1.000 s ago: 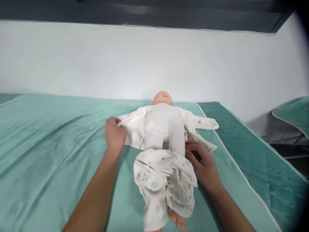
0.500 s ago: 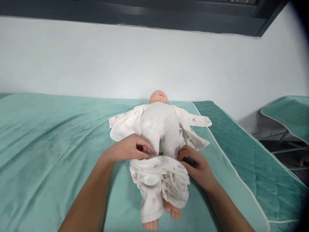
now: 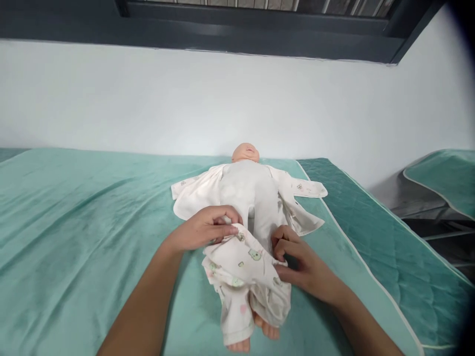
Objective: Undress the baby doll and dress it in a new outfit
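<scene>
A baby doll (image 3: 245, 152) lies on its back, head away from me, its torso covered in pale grey-white cloth. White printed baby pants (image 3: 237, 316) cover its lower legs, and the toes stick out of the cuffs. My left hand (image 3: 208, 227) pinches the waistband on the left, thumb on top, and holds it raised. On the right side my right hand (image 3: 297, 259) has its curled fingers closed on the waistband edge, lower down. An open white jacket (image 3: 198, 195) spreads under the doll, with its sleeves out to both sides.
Beneath the doll is a smooth green sheet (image 3: 92, 237). A darker quilted green pad (image 3: 393, 237) runs along the right. Behind stands a white wall (image 3: 185, 99) under a dark window frame (image 3: 222, 32). Another green cover (image 3: 445, 173) hangs over a metal frame at far right.
The left side of the waistband has risen up the doll's leg with my left hand. My right hand has shifted slightly lower, so the waistband now slants. The camera view has tilted slightly upward.
</scene>
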`<move>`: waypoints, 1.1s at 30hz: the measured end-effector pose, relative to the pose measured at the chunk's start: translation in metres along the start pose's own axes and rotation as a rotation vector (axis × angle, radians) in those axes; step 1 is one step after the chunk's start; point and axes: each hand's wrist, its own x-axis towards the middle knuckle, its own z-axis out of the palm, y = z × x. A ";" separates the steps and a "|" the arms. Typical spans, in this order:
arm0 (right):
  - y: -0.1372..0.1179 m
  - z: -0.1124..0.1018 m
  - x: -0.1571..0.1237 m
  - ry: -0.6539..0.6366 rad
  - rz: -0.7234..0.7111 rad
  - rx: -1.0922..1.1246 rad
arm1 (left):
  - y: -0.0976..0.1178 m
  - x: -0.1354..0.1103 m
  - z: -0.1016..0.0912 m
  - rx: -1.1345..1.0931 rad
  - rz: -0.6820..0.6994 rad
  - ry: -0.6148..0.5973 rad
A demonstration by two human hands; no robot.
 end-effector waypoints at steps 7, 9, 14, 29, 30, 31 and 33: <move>0.009 -0.012 0.026 0.344 0.337 0.100 | -0.016 0.015 0.004 -0.231 0.025 0.415; 0.014 -0.016 0.039 0.423 0.377 0.070 | -0.021 0.021 0.002 -0.280 0.010 0.548; 0.024 -0.037 0.082 0.457 0.332 -0.108 | -0.036 0.032 -0.004 -0.334 -0.063 0.789; 0.074 -0.031 0.108 0.691 0.458 -0.120 | -0.028 0.025 -0.010 -0.177 -0.143 0.347; 0.075 -0.032 0.109 0.689 0.465 -0.116 | -0.030 0.027 -0.010 -0.185 -0.129 0.388; 0.075 -0.033 0.110 0.666 0.466 -0.103 | -0.033 0.029 -0.010 -0.189 -0.106 0.460; 0.076 -0.033 0.111 0.603 0.446 -0.066 | -0.037 0.035 -0.007 -0.181 -0.040 0.652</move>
